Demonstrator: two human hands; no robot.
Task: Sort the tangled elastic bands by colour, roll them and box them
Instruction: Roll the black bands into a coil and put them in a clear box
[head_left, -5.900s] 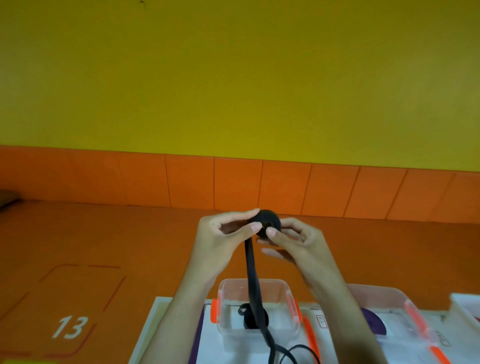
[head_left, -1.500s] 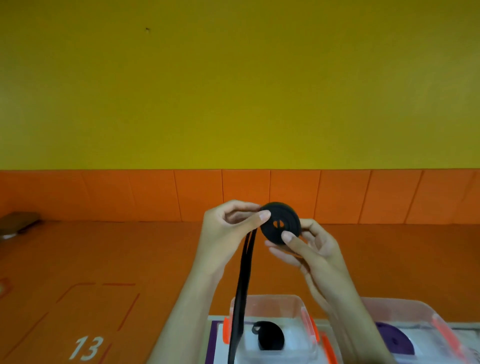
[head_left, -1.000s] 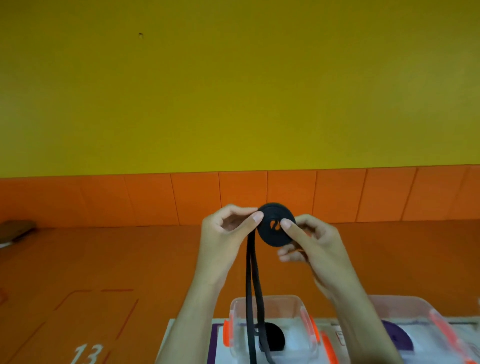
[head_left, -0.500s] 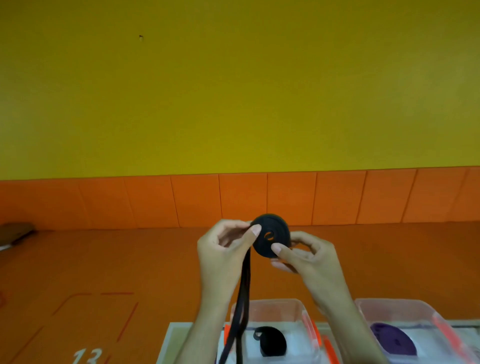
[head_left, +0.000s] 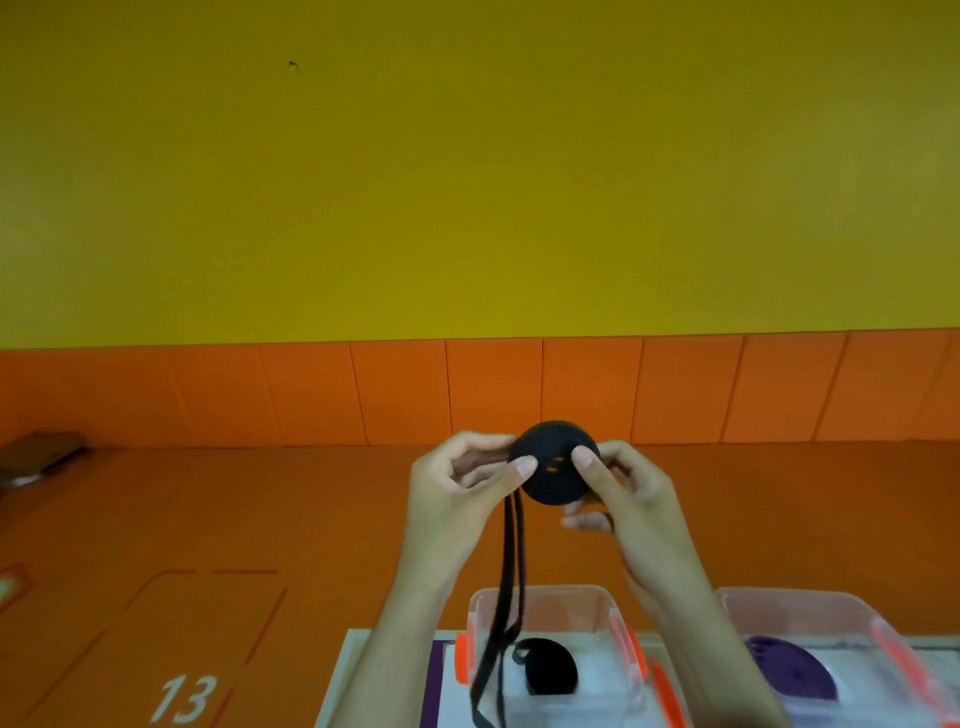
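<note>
Both hands hold a black roll of elastic band in the air, above and beyond the desk. Its flat face is turned to the camera. The left hand pinches the roll's left edge with curled fingers. The right hand grips the right edge, thumb on the face. 2 loose strands hang straight down from the roll, long axis vertical, in front of a clear box holding 1 black coil. A purple roll lies in the neighbouring box.

Mid-frame, the elastic roll sits between left hand and right hand; below lie left box and right box.
</note>
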